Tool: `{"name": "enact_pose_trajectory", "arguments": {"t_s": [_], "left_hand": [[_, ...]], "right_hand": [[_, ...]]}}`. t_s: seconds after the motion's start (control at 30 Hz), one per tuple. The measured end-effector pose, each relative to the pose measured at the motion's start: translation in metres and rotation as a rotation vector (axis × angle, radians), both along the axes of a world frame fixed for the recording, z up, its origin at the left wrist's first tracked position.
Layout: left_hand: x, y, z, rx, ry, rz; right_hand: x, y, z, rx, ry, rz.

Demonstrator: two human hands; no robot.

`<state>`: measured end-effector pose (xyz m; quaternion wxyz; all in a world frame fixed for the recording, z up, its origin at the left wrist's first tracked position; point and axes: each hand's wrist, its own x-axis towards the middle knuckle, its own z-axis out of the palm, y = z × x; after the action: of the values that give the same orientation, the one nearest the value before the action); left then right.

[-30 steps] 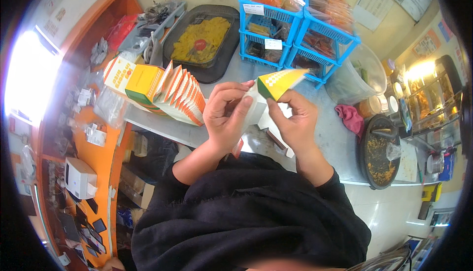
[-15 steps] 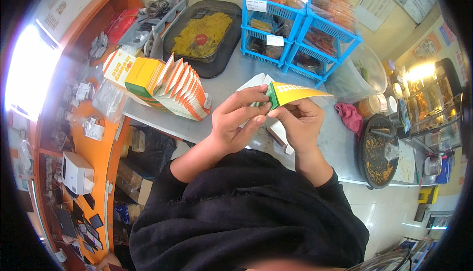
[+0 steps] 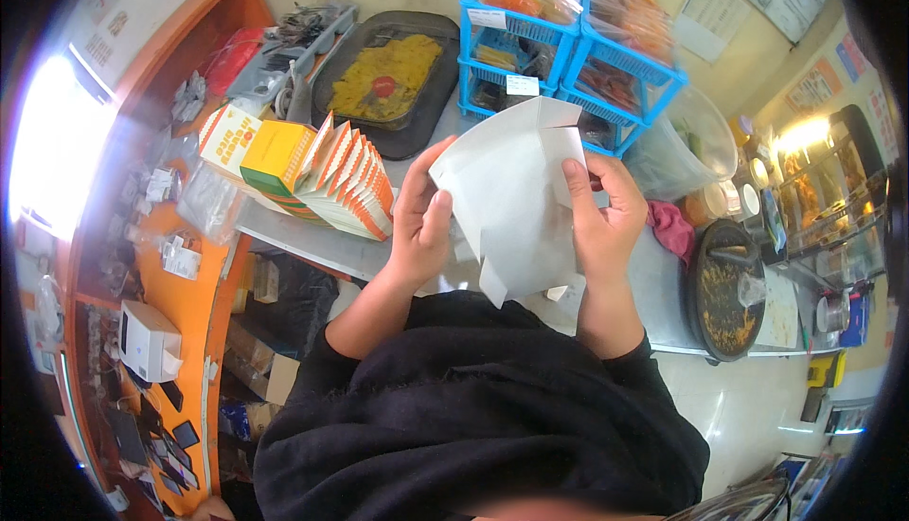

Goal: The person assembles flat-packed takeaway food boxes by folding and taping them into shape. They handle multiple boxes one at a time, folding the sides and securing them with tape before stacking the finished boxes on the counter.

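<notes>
Between my hands, in front of my chest, a cardboard food carton (image 3: 516, 194) is spread partly open, its plain white side toward me and its flaps sticking out. My left hand (image 3: 421, 223) is closed on the left edge, the fingers partly hidden behind the card. At the opposite edge my right hand (image 3: 606, 213) grips the board, thumb in front and fingers behind. To the left of my left hand, a leaning row of folded orange-and-white cartons (image 3: 346, 180) lies on the metal counter, beside a yellow-and-green carton (image 3: 276, 153).
A black tray (image 3: 383, 80) holding yellow food stands at the back. Blue stacked baskets (image 3: 568, 47) with bagged goods are behind the carton. To the right are a clear plastic tub (image 3: 696, 142), a pink cloth (image 3: 670, 232) and a round dark pan (image 3: 727, 289) with crumbs.
My hands have moved apart. The carton, earlier a narrow folded shape showing yellow and green, now appears spread wide with its white side toward me.
</notes>
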<state>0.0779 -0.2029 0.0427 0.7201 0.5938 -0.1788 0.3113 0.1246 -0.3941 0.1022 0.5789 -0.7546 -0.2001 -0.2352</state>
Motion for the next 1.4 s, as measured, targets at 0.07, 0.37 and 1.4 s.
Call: {"name": "enact_pose_trajectory", "arguments": {"t_s": [0.07, 0.37, 1.4], "left_hand": [[0.001, -0.003, 0.001, 0.07, 0.187, 0.31], [-0.014, -0.007, 0.013, -0.453, 0.303, -0.206], [-0.006, -0.013, 0.0, -0.69, 0.232, -0.162]], "right_hand": [[0.001, -0.001, -0.003, -0.025, -0.179, -0.059], [-0.023, 0.014, -0.02, -0.412, -0.401, 0.251], [-0.034, 0.029, -0.039, -0.392, -0.461, 0.449]]}}
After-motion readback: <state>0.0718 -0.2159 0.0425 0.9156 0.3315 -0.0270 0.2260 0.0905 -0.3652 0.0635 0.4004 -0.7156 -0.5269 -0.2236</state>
